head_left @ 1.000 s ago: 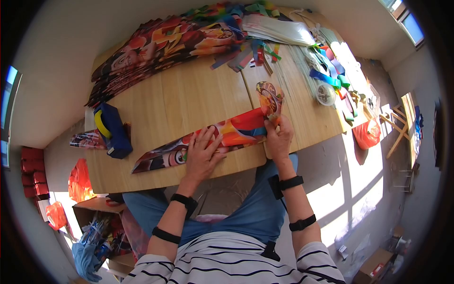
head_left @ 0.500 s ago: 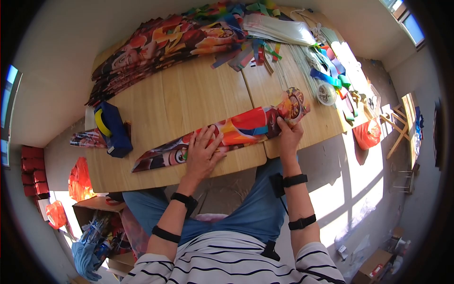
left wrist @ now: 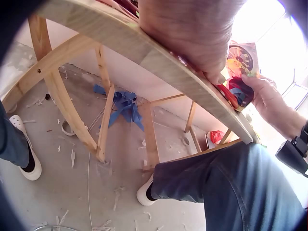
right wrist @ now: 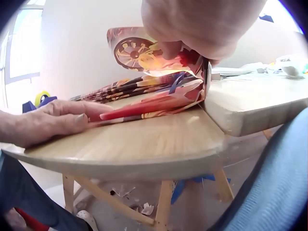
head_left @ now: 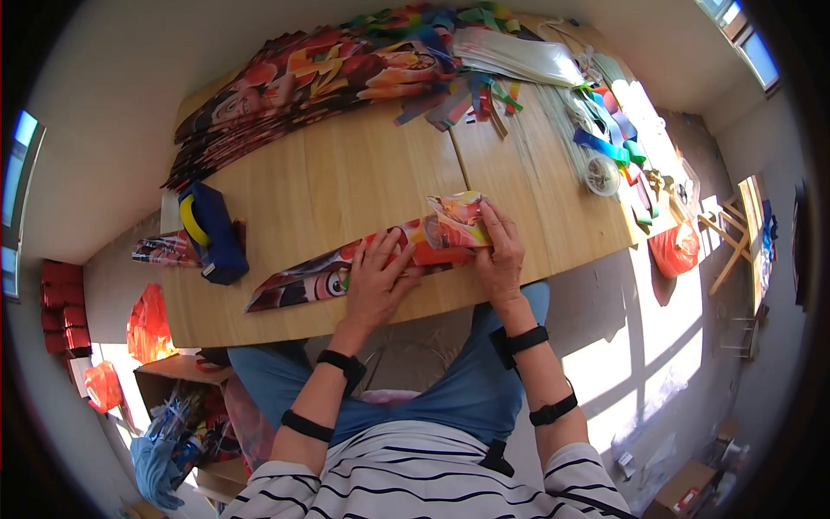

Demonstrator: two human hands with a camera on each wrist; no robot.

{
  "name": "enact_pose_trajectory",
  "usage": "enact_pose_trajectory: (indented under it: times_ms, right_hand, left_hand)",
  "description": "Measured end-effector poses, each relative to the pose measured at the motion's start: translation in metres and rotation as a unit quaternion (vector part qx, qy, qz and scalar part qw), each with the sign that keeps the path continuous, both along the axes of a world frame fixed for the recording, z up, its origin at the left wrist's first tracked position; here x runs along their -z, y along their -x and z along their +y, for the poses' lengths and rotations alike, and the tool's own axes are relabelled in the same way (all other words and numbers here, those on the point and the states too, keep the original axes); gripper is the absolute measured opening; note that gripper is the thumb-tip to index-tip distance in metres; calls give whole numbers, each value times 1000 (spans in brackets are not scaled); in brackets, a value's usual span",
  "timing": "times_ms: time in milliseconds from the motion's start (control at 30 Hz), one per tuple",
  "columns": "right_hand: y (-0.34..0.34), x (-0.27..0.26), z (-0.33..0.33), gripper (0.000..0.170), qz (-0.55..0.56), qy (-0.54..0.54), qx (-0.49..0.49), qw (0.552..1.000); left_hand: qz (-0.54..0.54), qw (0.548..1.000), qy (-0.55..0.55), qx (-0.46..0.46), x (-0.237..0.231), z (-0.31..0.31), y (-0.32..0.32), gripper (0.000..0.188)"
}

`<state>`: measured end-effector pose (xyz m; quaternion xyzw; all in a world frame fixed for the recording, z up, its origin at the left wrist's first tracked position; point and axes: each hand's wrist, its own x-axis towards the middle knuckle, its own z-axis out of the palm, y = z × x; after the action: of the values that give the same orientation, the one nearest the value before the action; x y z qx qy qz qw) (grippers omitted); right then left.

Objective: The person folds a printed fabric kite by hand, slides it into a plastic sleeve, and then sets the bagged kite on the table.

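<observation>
A long, narrow folded printed sheet [head_left: 303,281], glossy red and orange with a cartoon eye, lies along the table's near edge. My left hand [head_left: 378,281] rests on its middle, fingers spread and pressing it to the tabletop. At the sheet's right end, my right hand [head_left: 503,259] pinches the end flap, which is bent back leftward over the strip. In the right wrist view this flap [right wrist: 132,50], printed with a wheel-like pattern, stands raised above the table while the left hand [right wrist: 53,122] touches the strip farther left. The right fingertips are partly hidden there.
Behind lies a stack of similar printed sheets [head_left: 285,95]. A blue tape dispenser [head_left: 214,233] with yellow tape stands at the left. Clear plastic sleeves [head_left: 519,54], colourful ribbons [head_left: 605,143] and a small round container [head_left: 602,176] sit back right. A seam [head_left: 460,160] crosses the wooden tabletop.
My right hand first moved right, straightening the sheet's end outward, then came back left and folded that end over the strip. My left hand has stayed pressed on the sheet.
</observation>
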<state>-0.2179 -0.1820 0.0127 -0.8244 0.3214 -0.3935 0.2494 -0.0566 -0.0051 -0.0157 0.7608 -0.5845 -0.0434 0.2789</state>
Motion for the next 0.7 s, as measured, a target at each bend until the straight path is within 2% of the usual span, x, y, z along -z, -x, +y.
enact_pose_trajectory:
  times_ms: [67,167,233,333,433,700]
  right_hand:
    - [0,1,0,51,-53,-83,39,994]
    - [6,27,-14,36,-173,-208,137,953]
    - [18,17,-23,31,-149,-258,183,937]
    - [24,24,-24,24,-201,-323,211,900]
    - [25,19,-16,24,-205,-340,196,897]
    - [14,27,-10,33,-67,-301,253,917]
  left_hand:
    - [2,1000,-1,-2,-1,1,1,58]
    - [-1,1000,-3,1,0,1,1,59]
    - [-3,1000,-7,3,0,1,0,60]
    - [-1,1000,-13,3,0,2,-1,61]
    - [-3,1000,-16,2,0,2,-1,61]
    - [-3,1000,-17,1,0,1,-1,61]
